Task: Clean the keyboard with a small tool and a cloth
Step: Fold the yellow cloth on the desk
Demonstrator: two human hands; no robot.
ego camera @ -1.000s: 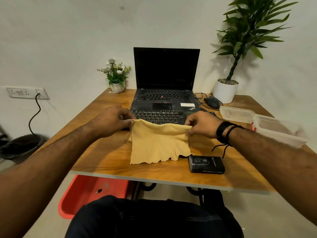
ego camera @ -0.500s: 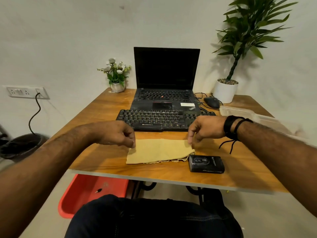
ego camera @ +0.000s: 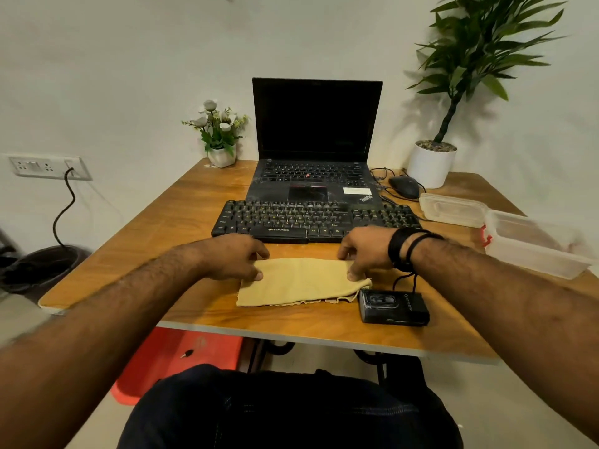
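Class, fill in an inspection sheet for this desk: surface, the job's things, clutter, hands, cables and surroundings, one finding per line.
Surface: brown wooden table, scuffed.
Job's things: black external keyboard; folded yellow cloth lying flat before it; small tool not identified.
Clutter: black laptop, black mouse, clear plastic containers, small black device.
Hands: left hand and right hand press the cloth's ends.
Cables: black cord at the wall socket.
Surroundings: two potted plants.
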